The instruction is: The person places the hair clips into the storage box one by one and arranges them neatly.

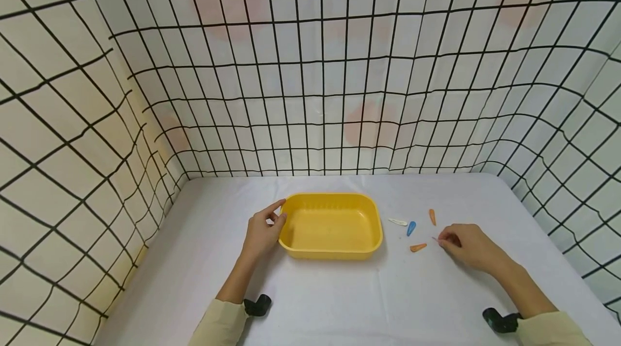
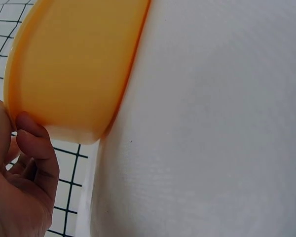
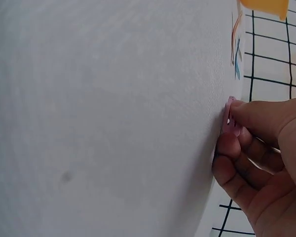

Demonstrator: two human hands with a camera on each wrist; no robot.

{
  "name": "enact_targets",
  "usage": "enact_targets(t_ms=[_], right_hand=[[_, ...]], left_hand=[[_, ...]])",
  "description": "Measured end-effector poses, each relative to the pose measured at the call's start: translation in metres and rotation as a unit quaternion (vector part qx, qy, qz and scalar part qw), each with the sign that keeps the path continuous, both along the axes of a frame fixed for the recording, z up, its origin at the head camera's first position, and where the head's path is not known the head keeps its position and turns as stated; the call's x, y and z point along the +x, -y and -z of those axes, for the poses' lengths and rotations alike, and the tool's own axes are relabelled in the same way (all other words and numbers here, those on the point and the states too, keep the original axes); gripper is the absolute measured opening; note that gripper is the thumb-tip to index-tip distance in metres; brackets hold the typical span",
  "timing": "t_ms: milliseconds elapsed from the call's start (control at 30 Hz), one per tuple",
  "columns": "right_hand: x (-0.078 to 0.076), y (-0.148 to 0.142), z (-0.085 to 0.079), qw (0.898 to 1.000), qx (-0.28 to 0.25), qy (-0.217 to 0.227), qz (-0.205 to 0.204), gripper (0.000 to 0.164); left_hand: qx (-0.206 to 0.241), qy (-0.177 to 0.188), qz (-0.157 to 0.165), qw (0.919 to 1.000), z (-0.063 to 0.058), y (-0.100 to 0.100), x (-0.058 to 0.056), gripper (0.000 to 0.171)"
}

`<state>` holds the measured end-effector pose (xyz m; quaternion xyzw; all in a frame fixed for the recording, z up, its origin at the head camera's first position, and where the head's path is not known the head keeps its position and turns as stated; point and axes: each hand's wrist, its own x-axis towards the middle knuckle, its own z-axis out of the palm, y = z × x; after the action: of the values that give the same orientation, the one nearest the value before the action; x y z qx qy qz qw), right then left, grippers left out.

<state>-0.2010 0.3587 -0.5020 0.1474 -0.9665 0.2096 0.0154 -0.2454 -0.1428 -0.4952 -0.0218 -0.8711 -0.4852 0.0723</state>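
Observation:
A shallow yellow plastic basin (image 1: 331, 254) stands on the white-covered table. At its left end my left hand (image 1: 262, 234) grips the rim between thumb and fingers; the left wrist view shows the fingers (image 2: 37, 143) against the basin's end wall. To the right, my right hand (image 1: 468, 246) pinches a pink snap hair clip (image 3: 228, 118) between thumb and fingertips, close over the cloth. Between that hand and the basin lie a white hair clip (image 1: 399, 222), a blue hair clip (image 1: 411, 228) and two orange ones, the nearer orange clip (image 1: 418, 248) beside the fingertips.
Behind the table rises a white cloth with a black grid (image 1: 322, 82), continuing along both sides. The white tablecloth (image 1: 330, 303) stretches out in front of the basin. A black wrist camera (image 1: 257, 305) sits by the left sleeve, another (image 1: 502, 320) by the right.

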Motion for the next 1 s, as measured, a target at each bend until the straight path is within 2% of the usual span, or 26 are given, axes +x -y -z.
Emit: enact_targets(t_ms=[267,433,633,1000], right_hand=[[-0.002,0.004,-0.005,0.999,-0.015,0.018,0.029,0.011],[-0.003,0.008,-0.013,0.997,-0.058,0.026,0.032,0.013],[-0.006,0.010,-0.018,0.991,-0.113,0.058,0.030,0.020],[-0.017,0.029,-0.030,0.979,-0.180,0.093,0.027,0.029]], left_hand=[[0.005,-0.002,0.006,1.0000,0.002,0.002,-0.001,0.041],[0.010,-0.004,0.003,0.9999,0.003,0.001,-0.001,0.040],[0.010,0.000,-0.006,0.9999,0.004,-0.001,-0.001,0.041],[0.020,0.002,-0.011,0.9997,0.005,-0.002,-0.002,0.041]])
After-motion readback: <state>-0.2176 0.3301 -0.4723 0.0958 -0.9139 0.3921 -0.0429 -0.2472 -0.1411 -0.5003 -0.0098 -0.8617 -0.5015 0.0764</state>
